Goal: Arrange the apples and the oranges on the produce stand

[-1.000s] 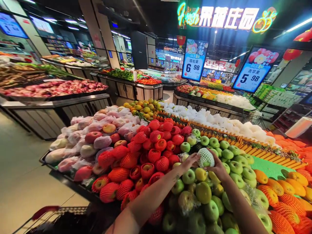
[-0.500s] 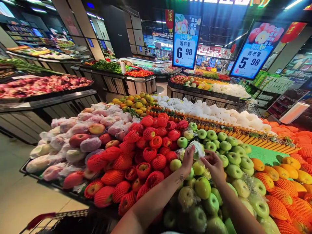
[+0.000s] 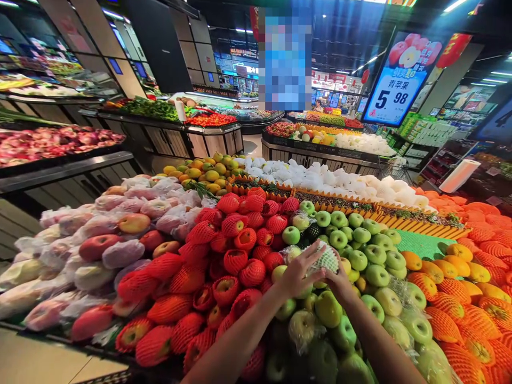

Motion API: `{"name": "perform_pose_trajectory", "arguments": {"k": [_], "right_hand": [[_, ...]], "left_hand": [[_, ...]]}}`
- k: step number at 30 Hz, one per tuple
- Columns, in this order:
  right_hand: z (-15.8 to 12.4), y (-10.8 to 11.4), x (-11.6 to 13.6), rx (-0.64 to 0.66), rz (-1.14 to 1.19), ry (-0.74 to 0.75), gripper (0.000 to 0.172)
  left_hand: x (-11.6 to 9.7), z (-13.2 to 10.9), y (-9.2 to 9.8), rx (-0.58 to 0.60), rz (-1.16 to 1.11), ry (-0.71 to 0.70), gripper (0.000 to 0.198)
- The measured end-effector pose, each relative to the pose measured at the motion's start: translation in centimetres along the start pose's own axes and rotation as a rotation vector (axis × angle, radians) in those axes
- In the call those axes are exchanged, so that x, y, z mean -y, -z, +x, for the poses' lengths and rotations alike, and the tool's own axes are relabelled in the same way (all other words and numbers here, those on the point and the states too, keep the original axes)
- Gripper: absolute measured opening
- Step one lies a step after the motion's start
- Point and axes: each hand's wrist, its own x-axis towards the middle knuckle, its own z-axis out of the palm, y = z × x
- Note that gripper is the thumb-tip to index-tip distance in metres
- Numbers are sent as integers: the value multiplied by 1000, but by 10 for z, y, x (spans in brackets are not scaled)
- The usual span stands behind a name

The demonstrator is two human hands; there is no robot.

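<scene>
Over the pile of green apples (image 3: 376, 274), both hands are wrapped round one green apple in a white foam net (image 3: 325, 259). My left hand (image 3: 301, 271) grips it from the left, with its fingers along the top and its thumb across the near side. On the near right side, my right hand (image 3: 338, 274) presses its fingers against the net. The underside of the netted apple is hidden. Below my wrists lie more green apples, some wrapped in clear film, such as the film-wrapped apple (image 3: 303, 326).
Apples in red foam nets (image 3: 236, 261) lie left of my hands, with bagged apples (image 3: 100, 229) beyond. Oranges in orange nets (image 3: 456, 320) are piled to the right. An orange picket divider (image 3: 420, 221) runs behind. A price screen (image 3: 400, 80) hangs above.
My hands have come closer together round the netted apple, and the right fingers now press on it. The view has shifted, so the stand appears further left.
</scene>
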Motion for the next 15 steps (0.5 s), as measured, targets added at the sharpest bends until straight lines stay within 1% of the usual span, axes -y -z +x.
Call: {"name": "perform_pose_trajectory", "arguments": {"k": [1,2,4,5,7,8,9,10,11,12,13,14,15], "right_hand": [[1,1,-3,-13,103,-13,83],[2,2,-5,-11,193,-23,82],[2,4,-9,19,333,-60,81],[2,5,-10,31,382,-84,80],[0,7,-13,23,445,-127,74],[-1,9,-14,9,461,-148,71],[0,11,-15,-10,467,-161,69],[1,13,-15,-28,456,-168,68],[4,17,-14,-44,416,-172,68],[9,21,-12,-68,328,-166,70],[15,27,-8,-105,208,-148,71],[24,33,-3,-159,82,-123,72],[33,40,3,-221,-68,-87,74]], "left_hand": [[-1,-3,-6,-56,-7,-9,66],[-1,-5,-12,-125,-17,-11,63],[1,-9,-23,-249,-36,1,43],[2,-10,-27,-292,-48,12,35],[7,-11,-25,-373,-79,48,26],[10,-11,-18,-438,-91,81,23],[13,-11,-8,-530,-99,133,21],[18,-14,7,-648,-98,196,22],[23,-18,27,-796,-87,261,27],[28,-26,50,-961,-69,340,32],[34,-38,76,-1145,-31,385,36],[40,-54,104,-1326,21,390,39],[46,-76,132,-1464,97,387,39]]}}
